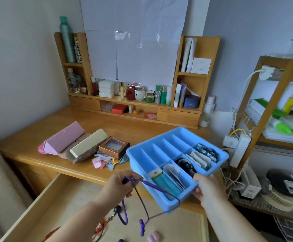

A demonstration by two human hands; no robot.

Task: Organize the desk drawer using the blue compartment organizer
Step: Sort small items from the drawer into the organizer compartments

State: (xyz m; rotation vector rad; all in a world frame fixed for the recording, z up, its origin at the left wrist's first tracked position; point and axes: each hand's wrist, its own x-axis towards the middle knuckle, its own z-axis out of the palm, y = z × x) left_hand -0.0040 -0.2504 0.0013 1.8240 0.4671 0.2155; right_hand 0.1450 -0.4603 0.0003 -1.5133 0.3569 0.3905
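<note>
The blue compartment organizer [138,154] sits on the desk's front right, its near end jutting over the open drawer [55,198]. Its near compartments hold a teal tube, papers, dark cords, white packets and scissors; the long far slots look bare. My right hand [206,187] grips the organizer's near right rim. My left hand [119,186] pinches a purple cord [140,194] that loops down over the drawer. Small items lie on the drawer floor: red beads, a dark bead, a pink piece.
On the desk [37,137] to the left lie a pink case [63,138], a cream case, a small brown box [114,147] and crumpled cloths. A wooden shelf unit with cosmetics stands at the back. A rack with cables and plugs stands right.
</note>
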